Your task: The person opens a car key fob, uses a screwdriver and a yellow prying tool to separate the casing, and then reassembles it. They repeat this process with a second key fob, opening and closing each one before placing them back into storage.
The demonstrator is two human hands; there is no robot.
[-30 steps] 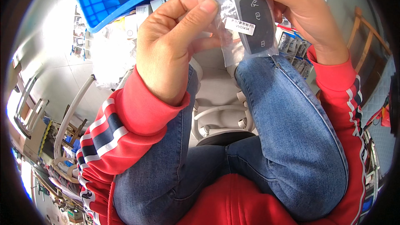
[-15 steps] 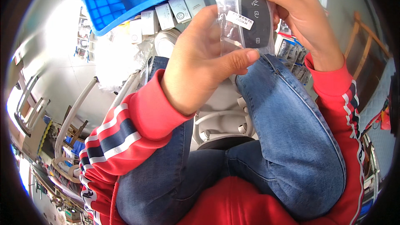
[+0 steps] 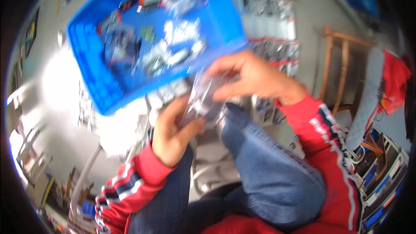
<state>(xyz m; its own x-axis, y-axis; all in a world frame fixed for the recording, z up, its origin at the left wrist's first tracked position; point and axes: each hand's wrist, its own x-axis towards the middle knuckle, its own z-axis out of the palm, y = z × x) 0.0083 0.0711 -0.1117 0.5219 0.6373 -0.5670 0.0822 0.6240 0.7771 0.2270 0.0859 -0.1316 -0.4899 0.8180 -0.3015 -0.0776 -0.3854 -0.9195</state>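
Left hand: the left hand (image 3: 173, 136) is rising from the lower left on a red sleeve with striped cuff, its grip pinching together on the lower end of a small clear plastic bag (image 3: 203, 99).
Right hand: the right hand (image 3: 255, 78) is reaching in from the right, fingers curling over the upper end of the same bag; its grip is closing on the bag too, though blur is hiding the exact finger placement.
Bag: the small clear plastic bag is hanging between the two hands, above the knees and just below the near edge of the crate; something dark is showing inside it, too blurred to tell what.
Crate: a blue plastic crate (image 3: 225, 21) is sitting beyond the hands, tilted in view, holding many small packets and dark and pale parts.
Legs: blue denim jeans (image 3: 273, 169) are filling the lower middle, the knees bending up beneath the hands.
Floor: more small clear packets (image 3: 268, 17) are lying in rows on the pale floor to the right of the crate.
Right side: a wooden chair frame (image 3: 336, 60) is standing near a red cloth (image 3: 392, 82).
Sharpness: the whole view is smearing with motion.
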